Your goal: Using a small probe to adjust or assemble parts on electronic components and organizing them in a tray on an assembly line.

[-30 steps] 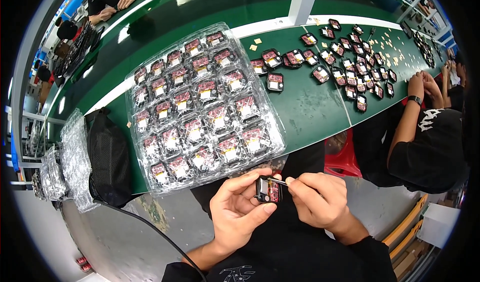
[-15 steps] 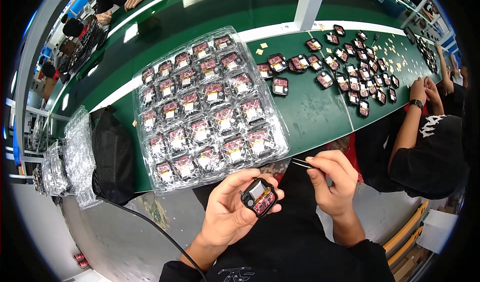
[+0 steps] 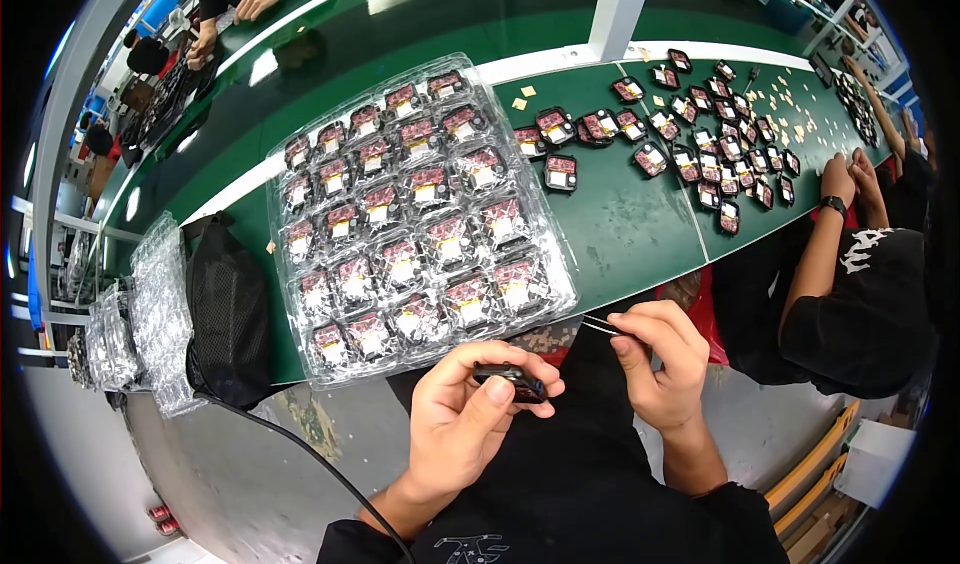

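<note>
1. Co-worker's black shirt (image 3: pixel 840 314), right side: bold white print (image 3: pixel 858 252), can't make out any words.
2. Wearer's black shirt (image 3: pixel 570 484), bottom edge: thin white outline print (image 3: pixel 470 546), not legible.
3. Tray devices (image 3: pixel 515 276), loose tabletop devices (image 3: pixel 561 173): white patches, any lettering too small to read.
4. Held device (image 3: pixel 512 379), left hand (image 3: pixel 470 414): nothing legible.

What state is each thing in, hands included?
Left hand: closed on the black device
Black device: held, tilted nearly edge-on
Right hand: pinching the tweezers
Tweezers: tips apart
Clear tray: loaded, devices circuit side up
Loose devices: scattered on the green table
</note>
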Demonstrator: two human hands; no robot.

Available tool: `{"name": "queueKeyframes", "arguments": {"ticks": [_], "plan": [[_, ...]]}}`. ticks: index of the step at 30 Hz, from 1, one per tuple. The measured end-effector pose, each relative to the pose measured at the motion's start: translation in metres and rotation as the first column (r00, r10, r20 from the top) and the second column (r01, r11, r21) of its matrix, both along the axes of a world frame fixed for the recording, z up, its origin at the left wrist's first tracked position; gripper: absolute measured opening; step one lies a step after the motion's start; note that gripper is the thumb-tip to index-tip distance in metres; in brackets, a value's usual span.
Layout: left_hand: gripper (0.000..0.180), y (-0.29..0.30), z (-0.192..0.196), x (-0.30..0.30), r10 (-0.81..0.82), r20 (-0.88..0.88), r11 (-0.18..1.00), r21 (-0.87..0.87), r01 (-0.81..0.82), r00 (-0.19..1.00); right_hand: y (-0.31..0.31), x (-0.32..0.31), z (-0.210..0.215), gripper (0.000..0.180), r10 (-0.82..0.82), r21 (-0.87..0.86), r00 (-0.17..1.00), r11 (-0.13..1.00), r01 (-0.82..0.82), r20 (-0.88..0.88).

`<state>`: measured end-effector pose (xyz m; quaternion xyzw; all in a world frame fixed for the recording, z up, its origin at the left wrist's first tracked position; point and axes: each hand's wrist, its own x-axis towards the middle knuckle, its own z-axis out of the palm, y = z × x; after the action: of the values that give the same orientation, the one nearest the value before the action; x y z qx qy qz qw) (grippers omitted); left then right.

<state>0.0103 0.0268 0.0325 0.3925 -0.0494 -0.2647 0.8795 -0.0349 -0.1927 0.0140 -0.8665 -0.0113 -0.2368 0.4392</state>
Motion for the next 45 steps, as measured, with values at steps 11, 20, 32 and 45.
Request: {"name": "queueKeyframes", "arguments": {"ticks": [11, 20, 32, 45], "plan": [[0.022, -0.001, 0.014, 0.013, 0.022, 0.160, 0.993, 0.112, -0.040, 0.987, -0.010, 0.009, -0.006, 0.020, -0.009, -0.009, 1.000, 1.000, 0.009, 0.015], [0.027, -0.017, 0.020, 0.034, -0.054, 0.496, 0.866, 0.455, -0.206, 0.866, 0.018, 0.014, 0.013, 0.046, 0.310, 0.553, 0.950, 0.785, -0.279, 0.038], [0.049, -0.009, 0.013, 0.051, -0.498, 0.793, 0.387, 0.565, -0.729, 0.351, 0.042, 0.058, 0.008, 0.022, 0.017, 0.207, 0.999, 0.978, -0.009, -0.036], [0.039, -0.007, 0.007, 0.057, -0.595, 0.741, 0.305, 0.566, -0.765, 0.311, -0.002, 0.097, 0.000, 0.014, -0.180, -0.030, 0.981, 0.984, 0.178, -0.071]]}}
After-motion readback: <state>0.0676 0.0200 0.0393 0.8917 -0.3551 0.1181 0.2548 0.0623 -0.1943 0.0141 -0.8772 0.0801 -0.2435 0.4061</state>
